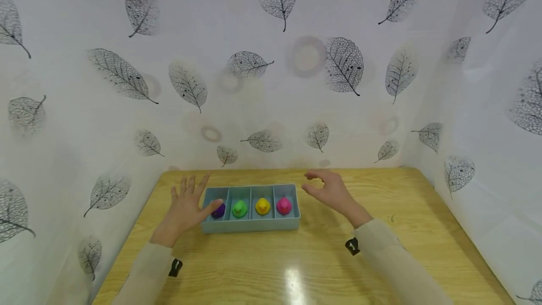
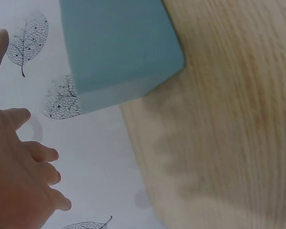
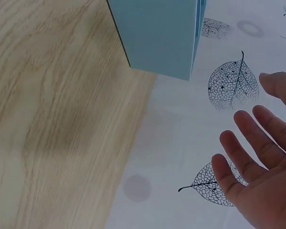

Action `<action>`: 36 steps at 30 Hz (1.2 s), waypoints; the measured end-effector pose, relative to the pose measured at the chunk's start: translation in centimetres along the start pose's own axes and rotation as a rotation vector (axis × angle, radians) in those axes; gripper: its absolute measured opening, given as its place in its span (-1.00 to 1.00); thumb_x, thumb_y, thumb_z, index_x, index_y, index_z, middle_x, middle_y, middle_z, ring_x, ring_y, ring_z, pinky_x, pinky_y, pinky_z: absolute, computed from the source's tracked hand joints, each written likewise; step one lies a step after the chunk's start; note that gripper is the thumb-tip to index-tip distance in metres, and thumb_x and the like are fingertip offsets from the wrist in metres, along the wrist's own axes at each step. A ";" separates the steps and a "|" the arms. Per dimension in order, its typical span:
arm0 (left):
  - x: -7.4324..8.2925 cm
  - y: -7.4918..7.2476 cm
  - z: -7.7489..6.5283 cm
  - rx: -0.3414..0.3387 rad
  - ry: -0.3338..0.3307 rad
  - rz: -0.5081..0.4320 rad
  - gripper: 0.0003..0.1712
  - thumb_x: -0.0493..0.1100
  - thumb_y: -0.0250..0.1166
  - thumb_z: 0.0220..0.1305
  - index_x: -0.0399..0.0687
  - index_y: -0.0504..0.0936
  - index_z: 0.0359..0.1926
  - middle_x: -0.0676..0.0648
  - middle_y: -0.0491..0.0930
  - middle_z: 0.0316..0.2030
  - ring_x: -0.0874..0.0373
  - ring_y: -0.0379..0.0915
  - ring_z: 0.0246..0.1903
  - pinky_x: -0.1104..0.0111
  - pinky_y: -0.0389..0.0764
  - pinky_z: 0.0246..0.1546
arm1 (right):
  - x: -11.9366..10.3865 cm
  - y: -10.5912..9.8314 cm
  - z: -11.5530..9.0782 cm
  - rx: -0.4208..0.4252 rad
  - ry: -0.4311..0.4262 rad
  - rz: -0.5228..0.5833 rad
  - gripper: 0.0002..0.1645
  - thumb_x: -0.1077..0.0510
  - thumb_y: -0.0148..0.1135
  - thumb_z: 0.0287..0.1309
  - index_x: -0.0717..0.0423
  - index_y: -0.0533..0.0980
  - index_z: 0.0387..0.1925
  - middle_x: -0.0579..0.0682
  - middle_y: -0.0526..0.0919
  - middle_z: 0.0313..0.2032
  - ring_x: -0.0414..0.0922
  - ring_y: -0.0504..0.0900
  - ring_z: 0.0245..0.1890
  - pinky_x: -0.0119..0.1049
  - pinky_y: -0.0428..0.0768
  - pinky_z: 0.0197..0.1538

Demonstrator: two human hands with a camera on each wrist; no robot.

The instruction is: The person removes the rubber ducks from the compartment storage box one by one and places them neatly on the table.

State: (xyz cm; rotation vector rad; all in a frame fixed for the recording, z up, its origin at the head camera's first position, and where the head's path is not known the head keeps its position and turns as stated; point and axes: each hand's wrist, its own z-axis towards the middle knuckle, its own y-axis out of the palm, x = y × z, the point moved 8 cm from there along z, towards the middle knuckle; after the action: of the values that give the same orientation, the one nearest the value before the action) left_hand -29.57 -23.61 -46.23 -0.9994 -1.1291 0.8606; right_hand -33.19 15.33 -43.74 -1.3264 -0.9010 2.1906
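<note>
A pale blue box (image 1: 251,226) with several compartments in a row sits on the wooden table. From left to right its compartments hold a purple toy duck (image 1: 218,211), a green one (image 1: 239,209), a yellow one (image 1: 262,206) and a pink one (image 1: 284,205). My left hand (image 1: 185,210) hovers at the box's left end, fingers spread, its thumb partly covering the purple duck in the head view. Off the right end is my right hand (image 1: 329,191), apart from the box, with thumb and fingers parted and nothing between them.
The wooden table (image 1: 250,267) extends in front of the box and to both sides. White curtain-like sheeting (image 1: 271,107) with a leaf print stands behind the table and along its left and right sides. A dark tag (image 1: 352,246) shows at the right sleeve, another (image 1: 175,267) at the left.
</note>
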 end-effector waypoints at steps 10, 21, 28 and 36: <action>-0.9 1.7 -0.9 -0.029 -0.004 -0.064 0.09 0.42 0.16 0.46 -0.06 0.00 0.70 -0.60 -0.04 0.58 -0.67 -0.26 0.56 -0.63 -0.23 0.40 | 0.1 3.0 -0.2 -0.083 0.018 0.066 -0.48 0.05 0.50 0.24 0.16 0.67 0.18 0.13 0.76 0.14 0.15 0.68 0.18 0.20 0.64 0.23; -1.5 3.2 -1.2 -0.056 0.012 -0.050 0.17 0.45 0.24 0.36 -0.10 0.04 0.69 -0.58 0.12 0.54 -0.65 -0.01 0.52 -0.60 -0.03 0.41 | -0.1 4.8 -0.4 -0.136 0.015 0.104 -0.45 0.10 0.47 0.20 0.22 0.65 0.20 0.14 0.75 0.15 0.17 0.63 0.23 0.21 0.55 0.36; -2.7 4.1 -1.3 -0.100 -0.021 -0.078 0.24 0.48 0.26 0.33 -0.10 -0.04 0.70 -0.58 0.08 0.55 -0.67 -0.07 0.52 -0.59 -0.05 0.42 | -0.2 6.1 -0.4 -0.179 -0.002 0.090 -0.44 0.11 0.48 0.22 0.26 0.64 0.21 0.14 0.75 0.15 0.16 0.65 0.19 0.21 0.58 0.31; -3.5 5.2 -1.3 -0.155 -0.057 -0.180 0.27 0.47 0.26 0.34 -0.02 -0.15 0.72 -0.54 0.04 0.58 -0.69 -0.19 0.54 -0.59 -0.18 0.44 | -0.2 6.9 -0.3 -0.200 -0.017 0.046 -0.45 0.11 0.49 0.22 0.23 0.64 0.21 0.16 0.75 0.15 0.18 0.65 0.20 0.20 0.57 0.32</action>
State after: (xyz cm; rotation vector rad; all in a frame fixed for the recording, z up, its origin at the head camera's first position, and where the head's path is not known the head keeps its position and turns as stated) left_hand -29.38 -25.39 -52.35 -0.9874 -1.3294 0.6684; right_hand -32.97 10.48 -48.69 -1.4344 -1.1308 2.1960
